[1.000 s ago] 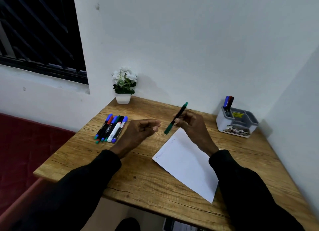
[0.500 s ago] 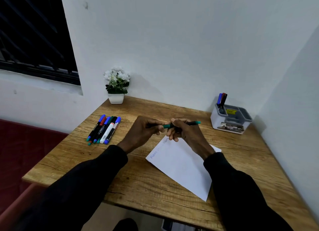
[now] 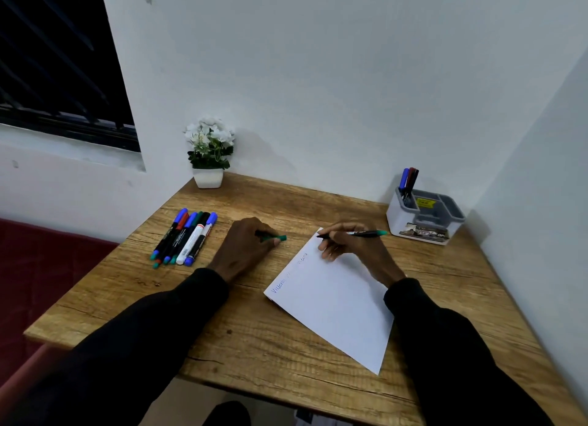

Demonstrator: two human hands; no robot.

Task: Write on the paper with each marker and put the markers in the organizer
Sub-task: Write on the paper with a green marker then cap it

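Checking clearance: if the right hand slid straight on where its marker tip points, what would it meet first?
Probably the green cap held in the left hand: the right hand aims its marker left past the paper corner toward it. Heights unclear.

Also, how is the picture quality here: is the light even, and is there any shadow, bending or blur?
Head view: light dim and soft; flower pot and organizer cast faint shadows on the wall; the wide lens tilts the window; right hand and marker look sharp, no motion blur; black sleeves lose all detail.
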